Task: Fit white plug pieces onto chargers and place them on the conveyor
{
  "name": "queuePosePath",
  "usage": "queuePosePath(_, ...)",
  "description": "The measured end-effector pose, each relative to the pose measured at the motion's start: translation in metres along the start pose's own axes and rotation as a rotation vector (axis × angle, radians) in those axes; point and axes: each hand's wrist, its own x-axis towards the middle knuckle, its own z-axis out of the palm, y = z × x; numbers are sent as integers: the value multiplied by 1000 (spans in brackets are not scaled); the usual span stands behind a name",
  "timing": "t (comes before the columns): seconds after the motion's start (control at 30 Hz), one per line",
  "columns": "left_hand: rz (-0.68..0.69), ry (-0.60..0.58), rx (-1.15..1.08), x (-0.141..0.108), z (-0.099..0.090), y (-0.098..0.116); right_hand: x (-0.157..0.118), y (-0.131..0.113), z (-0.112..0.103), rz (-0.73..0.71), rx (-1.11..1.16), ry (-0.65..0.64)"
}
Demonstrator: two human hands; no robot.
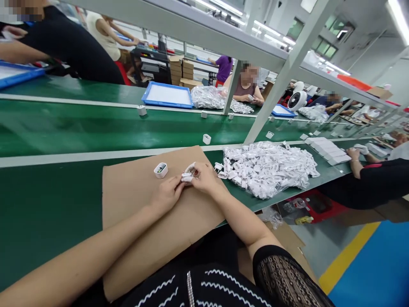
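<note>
My left hand [166,194] and my right hand [204,180] meet above a cardboard sheet [137,200]. Between their fingertips they hold a small white plastic charger part [187,177]. Both hands are closed on it, and the fingers hide much of its shape. Something white also wraps or lies along a finger of the right hand. Just left of the hands, a white charger housing [161,170] stands on the cardboard, its open top showing green parts inside. Right of my right hand, a heap of white plug parts [265,168] lies in and around clear plastic.
Beyond the cardboard runs a green conveyor belt [79,130] carrying a white housing [206,139] and several others. A slanted metal post [281,85] rises behind the heap. White boxes [329,150] stand farther right, beside a co-worker's arm [356,164]. A blue tray [168,94] lies across the belt.
</note>
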Motion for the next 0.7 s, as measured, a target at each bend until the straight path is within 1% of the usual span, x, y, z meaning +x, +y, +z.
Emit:
queuePosePath(0.13,-38,-12,143,-3,1,-4,1,-1,0,-1,-55,-16)
queuePosePath(0.23,-54,-13,153,-2,0,-4,2,-2,2,18,-40,-31)
queuePosePath(0.3,-71,-16,76,0,0,-3,1,-2,2,27,-23,-40)
queuePosePath(0.37,-98,-18,-47,2,0,-2,1,-1,-3,27,-3,-43)
queuePosePath(0.43,-134,-13,-151,2,-2,2,0,3,-13,45,-26,-12)
queuePosePath(0.47,-154,-2,-181,1,-6,5,0,7,-20,72,-77,17)
queuePosePath(0.53,-207,56,-203,1,-18,13,-1,17,-33,155,-253,75)
queuePosePath(0.57,-237,97,-200,3,-28,16,-1,23,-38,199,-353,84)
queuePosePath(0.63,-302,210,-174,13,-52,16,-2,33,-46,270,-506,31)
queuePosePath(0.7,-359,342,-111,32,-79,5,-3,41,-48,295,-575,-49)
